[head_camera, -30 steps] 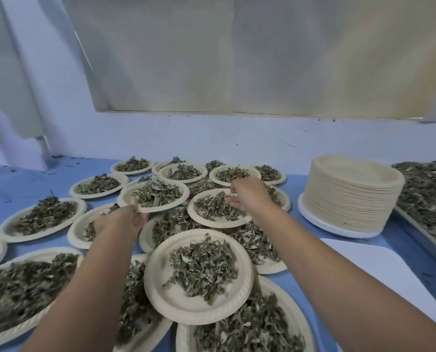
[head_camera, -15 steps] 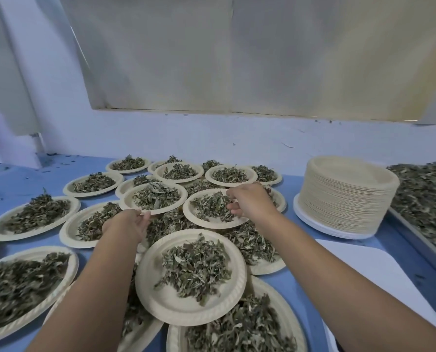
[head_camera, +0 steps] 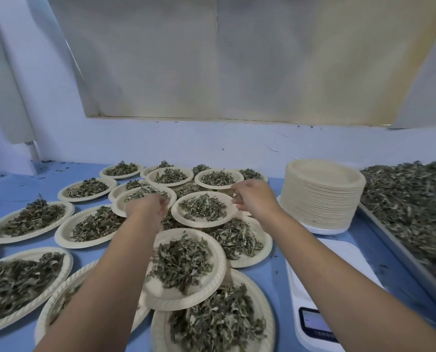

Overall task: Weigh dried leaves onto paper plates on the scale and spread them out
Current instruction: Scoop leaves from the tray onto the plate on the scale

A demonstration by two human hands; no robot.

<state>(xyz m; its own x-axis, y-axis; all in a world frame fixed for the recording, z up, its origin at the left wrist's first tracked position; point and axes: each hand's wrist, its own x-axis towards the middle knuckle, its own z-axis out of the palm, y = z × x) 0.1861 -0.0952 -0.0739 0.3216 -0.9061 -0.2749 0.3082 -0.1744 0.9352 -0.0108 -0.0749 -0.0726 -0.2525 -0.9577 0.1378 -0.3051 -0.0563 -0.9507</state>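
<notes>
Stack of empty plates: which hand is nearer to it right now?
Right. The right hand sits just left of the stack of empty plates, by the rim of a leaf-filled plate; the left hand is farther left, across that plate.

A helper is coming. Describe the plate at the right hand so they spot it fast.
Find the tall stack of empty plates on the right of the table. Just left of it, the right hand reaches a plate of leaves. Only this plate lies between the left hand and right, fingertips at its right rim.
</notes>
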